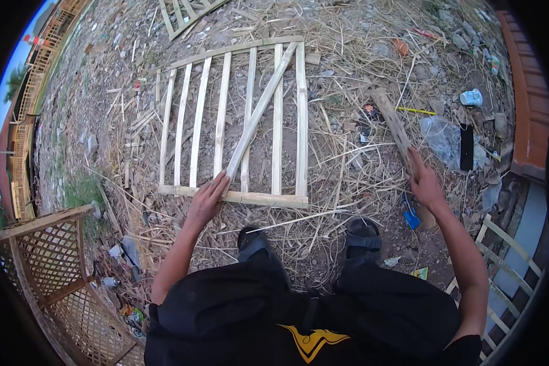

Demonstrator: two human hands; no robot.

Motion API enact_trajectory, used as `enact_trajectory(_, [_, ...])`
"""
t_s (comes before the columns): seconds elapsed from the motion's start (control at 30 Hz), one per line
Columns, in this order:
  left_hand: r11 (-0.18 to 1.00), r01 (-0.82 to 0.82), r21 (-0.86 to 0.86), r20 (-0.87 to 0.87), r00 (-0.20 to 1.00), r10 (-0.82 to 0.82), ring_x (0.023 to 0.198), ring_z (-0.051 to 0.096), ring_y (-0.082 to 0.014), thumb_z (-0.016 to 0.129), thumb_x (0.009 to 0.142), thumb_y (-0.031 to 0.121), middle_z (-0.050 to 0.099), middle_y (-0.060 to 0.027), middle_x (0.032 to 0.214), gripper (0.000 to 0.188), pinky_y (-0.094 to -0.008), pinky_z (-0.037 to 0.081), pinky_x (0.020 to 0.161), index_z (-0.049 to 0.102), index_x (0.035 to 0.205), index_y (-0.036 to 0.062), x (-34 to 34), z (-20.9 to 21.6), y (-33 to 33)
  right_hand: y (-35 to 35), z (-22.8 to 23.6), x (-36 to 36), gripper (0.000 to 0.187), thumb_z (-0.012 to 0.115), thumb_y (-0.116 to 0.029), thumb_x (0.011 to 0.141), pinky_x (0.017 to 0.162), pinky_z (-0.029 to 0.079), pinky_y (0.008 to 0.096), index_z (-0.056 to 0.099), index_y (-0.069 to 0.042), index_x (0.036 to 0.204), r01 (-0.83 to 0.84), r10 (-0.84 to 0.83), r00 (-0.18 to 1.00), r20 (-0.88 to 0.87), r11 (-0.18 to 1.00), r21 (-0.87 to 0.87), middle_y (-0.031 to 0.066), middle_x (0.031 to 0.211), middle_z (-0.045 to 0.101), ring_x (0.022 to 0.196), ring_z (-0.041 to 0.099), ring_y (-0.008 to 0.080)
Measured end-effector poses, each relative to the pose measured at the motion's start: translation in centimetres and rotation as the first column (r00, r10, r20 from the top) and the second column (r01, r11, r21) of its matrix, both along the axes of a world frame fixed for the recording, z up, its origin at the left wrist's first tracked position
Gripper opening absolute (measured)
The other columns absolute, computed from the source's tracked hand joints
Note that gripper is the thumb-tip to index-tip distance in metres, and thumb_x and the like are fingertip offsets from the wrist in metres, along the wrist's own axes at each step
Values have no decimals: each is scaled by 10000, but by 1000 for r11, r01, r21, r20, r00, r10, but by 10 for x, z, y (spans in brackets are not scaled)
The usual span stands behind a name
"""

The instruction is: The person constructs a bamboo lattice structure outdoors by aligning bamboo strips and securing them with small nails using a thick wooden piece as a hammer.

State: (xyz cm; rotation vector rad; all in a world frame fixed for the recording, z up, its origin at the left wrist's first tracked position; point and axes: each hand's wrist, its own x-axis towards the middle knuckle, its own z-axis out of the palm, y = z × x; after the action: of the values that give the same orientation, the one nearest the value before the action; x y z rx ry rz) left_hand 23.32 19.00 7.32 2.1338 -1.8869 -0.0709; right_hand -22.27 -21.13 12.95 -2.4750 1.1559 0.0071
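Observation:
A pale wooden slatted frame (pixel 219 122) lies flat on the ground before me, with several slats between two rails. One diagonal slat (pixel 262 113) crosses over the others, from the far right corner down to the near rail. My left hand (pixel 207 198) is closed at the near end of that slat, over the near rail. To the right, my right hand (pixel 427 186) is closed around the near end of a rough, weathered wooden stick (pixel 393 125) that points away from me. Its far end is beside the ground litter.
A blue object (pixel 411 215) lies beside my right foot. Further right are a clear plastic bag (pixel 440 141), a black strip (pixel 466 147) and a white cup (pixel 471 97). A lattice chair-like piece (pixel 55 259) stands at left. Another slatted frame (pixel 509 268) leans at lower right.

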Motion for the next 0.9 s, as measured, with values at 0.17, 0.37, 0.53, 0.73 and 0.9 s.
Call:
enact_trajectory(0.17, [996, -45, 75, -54, 997, 49, 903, 619, -287, 726, 625, -44, 543, -66, 1493, 837, -383, 537, 846, 541, 1429, 91, -15, -4, -3, -3, -1, 54, 539, 652, -112, 885, 874, 520, 533, 502, -107, 1403, -100, 88, 993, -73, 980, -174, 275, 1076, 638, 972, 644, 487])
enact_trajectory(0.37, [971, -129, 203, -145, 976, 160, 929, 601, -290, 671, 644, -66, 542, -70, 1500, 811, -390, 503, 901, 535, 1425, 105, -21, 0, -6, -27, 18, 191, 352, 644, -241, 933, 860, 535, 480, 644, -22, 1208, -188, 182, 973, 145, 982, 26, 194, 1076, 694, 971, 683, 378])
enact_trajectory(0.53, [957, -118, 266, -241, 953, 185, 996, 571, -329, 594, 637, -76, 572, -104, 1460, 833, -426, 478, 949, 507, 1443, 116, -27, 6, -18, -76, -9, 311, 404, 665, -337, 913, 899, 539, 464, 681, -13, 1153, -48, 10, 981, 195, 980, 193, 235, 1058, 722, 1011, 692, 402])
enact_trajectory(0.73, [920, -140, 366, -362, 889, 280, 1201, 484, -429, 737, 604, 267, 557, -139, 1469, 937, -501, 419, 1089, 464, 1497, 182, -28, 23, -17, -109, -48, 416, 650, 709, -506, 881, 943, 533, 499, 625, 61, 1187, 188, -203, 952, 228, 979, 84, 297, 1160, 676, 1088, 668, 436])
enact_trajectory(0.9, [926, -186, 327, -412, 854, 317, 1333, 410, -444, 739, 618, 316, 527, -90, 1517, 923, -547, 285, 1169, 487, 1499, 207, -33, 5, 0, -104, -63, 449, 724, 776, -535, 818, 948, 537, 487, 596, 55, 1198, 384, -398, 901, 171, 917, 106, 258, 1186, 670, 1102, 667, 403])
